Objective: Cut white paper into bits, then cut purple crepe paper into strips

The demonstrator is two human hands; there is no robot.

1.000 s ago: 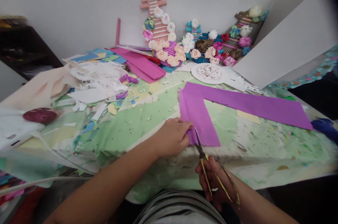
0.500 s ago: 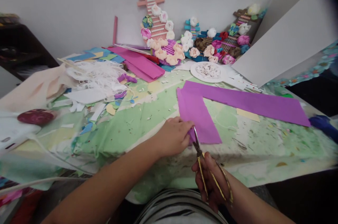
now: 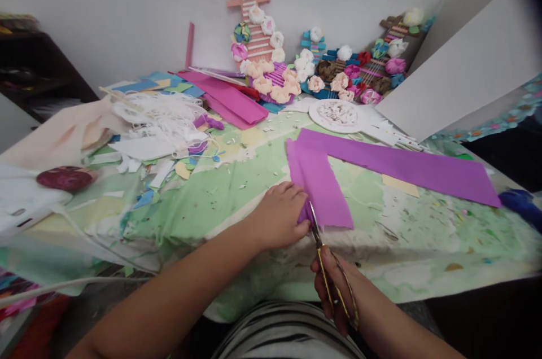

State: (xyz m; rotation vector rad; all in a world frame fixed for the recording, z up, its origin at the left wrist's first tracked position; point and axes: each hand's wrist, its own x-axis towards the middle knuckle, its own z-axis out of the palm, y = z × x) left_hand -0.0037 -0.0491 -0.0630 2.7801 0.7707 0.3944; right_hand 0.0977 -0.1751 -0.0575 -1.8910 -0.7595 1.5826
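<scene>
A piece of purple crepe paper [image 3: 332, 192] lies near the table's front edge, one end over a longer purple strip [image 3: 406, 166]. At its left edge my left hand [image 3: 282, 215] is closed on the paper, which bunches darker beside the fingers. My right hand [image 3: 336, 283] grips gold-handled scissors [image 3: 317, 237] by their loops. Their blades point away from me and meet the paper just right of my left fingers. The blades look nearly closed, and part of the lower blade is hidden by paper.
White string [image 3: 163, 122] and paper scraps are heaped at the left, near a dark red oval object [image 3: 66, 177]. Pink crepe paper [image 3: 231, 100] lies behind. Paper-flower decorations [image 3: 277, 79] lean on the wall, with a white round plate [image 3: 334, 115] before them.
The scissor handles have come closer together and the blades have narrowed. My left thumb has moved down beside the blades, and the paper's left edge is more bunched. The view has shifted slightly.
</scene>
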